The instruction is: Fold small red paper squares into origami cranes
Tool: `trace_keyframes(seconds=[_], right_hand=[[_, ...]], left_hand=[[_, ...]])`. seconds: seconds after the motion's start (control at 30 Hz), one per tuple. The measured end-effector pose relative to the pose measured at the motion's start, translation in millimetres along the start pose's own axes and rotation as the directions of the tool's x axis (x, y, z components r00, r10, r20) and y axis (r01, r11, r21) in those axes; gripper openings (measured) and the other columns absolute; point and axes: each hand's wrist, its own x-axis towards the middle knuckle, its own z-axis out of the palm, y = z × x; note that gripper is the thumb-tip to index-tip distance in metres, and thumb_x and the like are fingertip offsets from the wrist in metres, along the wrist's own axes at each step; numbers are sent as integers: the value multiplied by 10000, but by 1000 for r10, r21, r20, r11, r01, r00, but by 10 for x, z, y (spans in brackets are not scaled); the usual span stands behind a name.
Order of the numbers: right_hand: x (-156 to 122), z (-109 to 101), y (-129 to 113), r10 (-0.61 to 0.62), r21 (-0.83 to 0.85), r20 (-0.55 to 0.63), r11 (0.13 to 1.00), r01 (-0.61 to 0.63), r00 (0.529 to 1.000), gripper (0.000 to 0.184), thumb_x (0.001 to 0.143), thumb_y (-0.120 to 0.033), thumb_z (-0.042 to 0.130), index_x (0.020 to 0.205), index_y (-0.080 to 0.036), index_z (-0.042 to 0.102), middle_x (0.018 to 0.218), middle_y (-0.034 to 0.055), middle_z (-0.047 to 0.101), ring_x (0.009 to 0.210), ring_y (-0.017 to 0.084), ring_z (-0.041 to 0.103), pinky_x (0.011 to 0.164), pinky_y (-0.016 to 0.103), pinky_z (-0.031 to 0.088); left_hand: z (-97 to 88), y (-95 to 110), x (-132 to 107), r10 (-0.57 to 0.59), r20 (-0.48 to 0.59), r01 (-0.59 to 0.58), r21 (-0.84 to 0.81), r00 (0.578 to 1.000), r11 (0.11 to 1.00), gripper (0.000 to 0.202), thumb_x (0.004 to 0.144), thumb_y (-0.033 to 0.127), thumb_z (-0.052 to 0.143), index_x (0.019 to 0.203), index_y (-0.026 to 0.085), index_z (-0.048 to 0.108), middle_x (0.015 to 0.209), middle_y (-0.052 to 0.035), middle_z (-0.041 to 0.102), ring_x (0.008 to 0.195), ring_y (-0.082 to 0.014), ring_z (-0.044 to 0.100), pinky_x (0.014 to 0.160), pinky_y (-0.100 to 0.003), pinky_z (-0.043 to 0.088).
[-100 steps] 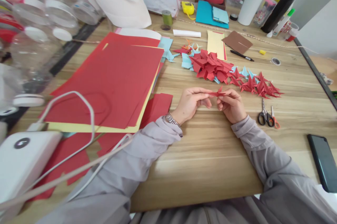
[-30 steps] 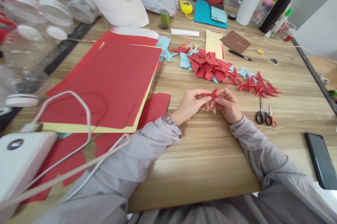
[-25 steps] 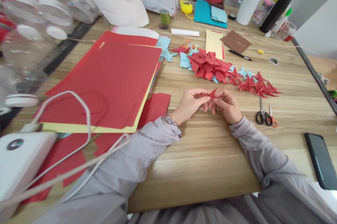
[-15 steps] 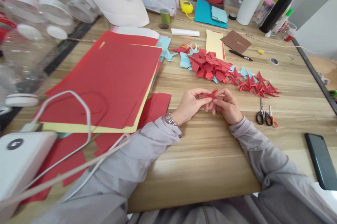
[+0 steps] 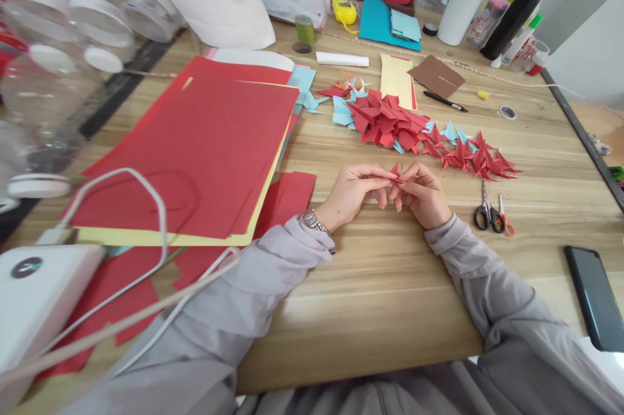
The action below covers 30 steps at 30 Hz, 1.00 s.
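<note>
A small folded red paper piece is pinched between both hands above the table, much of it covered by fingers. My left hand grips it from the left with thumb and fingertips. From the other side, my right hand holds it between thumb and forefinger. Just beyond the hands lies a heap of folded red paper shapes, with several light blue ones among them. To its right sits a row of red paper cranes.
Stacked red paper sheets cover the left side. Black-handled scissors and orange scissors lie right of my hands, with a phone farther right. A white power bank with cables sits at lower left. Plastic bottles stand behind.
My left fingers have slid right along the red paper piece, covering more of it. A point of it now stands upward between the fingertips. The right hand has barely moved.
</note>
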Motion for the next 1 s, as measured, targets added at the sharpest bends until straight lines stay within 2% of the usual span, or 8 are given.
trace_keyframes(seconds=[0.17,0.27,0.47,0.67,0.83,1.0], right_hand=[[-9,13,-22,33,29,32,999,-34,999,216,702,-302,692,744,-200,506,561,-24,658,424,124,584,383,225,460],[-12,17,-17,34,17,16,999,-34,999,218,703,-305,687,728,-201,496,547,-28,647,410,126,576,380,233,460],[-12,-41,50,-32,-35,4,999,32,999,185,735,-284,675,740,-200,510,570,-30,642,438,121,587,413,233,470],[-6,-86,102,-60,-67,36,996,62,998,167,765,-291,658,778,-201,518,612,-28,653,460,112,593,423,221,466],[-5,-71,92,-67,-66,42,995,70,997,218,770,-273,654,844,-222,455,595,-54,651,442,114,592,417,211,461],[-4,-65,74,-40,-63,44,997,43,998,253,762,-271,640,852,-229,407,578,-58,651,419,123,591,412,216,459]], left_hand=[[-11,20,-5,-44,-16,44,0,999,999,64,603,151,678,660,131,700,531,-16,632,376,-120,550,377,-239,405],[-22,10,-8,-39,-15,39,16,999,999,84,608,167,671,678,125,689,560,-23,650,382,-119,557,384,-239,415],[-21,-20,-7,-12,-6,12,35,1000,999,303,711,315,688,947,136,625,560,3,647,425,-121,579,438,-235,458],[-24,-40,8,25,-7,-24,80,1000,996,285,613,280,796,810,124,663,639,-11,669,541,-107,605,528,-229,490],[-22,-36,7,31,-41,-27,79,999,997,291,564,241,822,791,122,682,692,-13,671,573,-100,602,551,-233,506],[-29,-59,15,70,-62,-60,151,996,987,328,555,258,821,825,129,687,768,-36,702,652,-128,631,613,-260,533]])
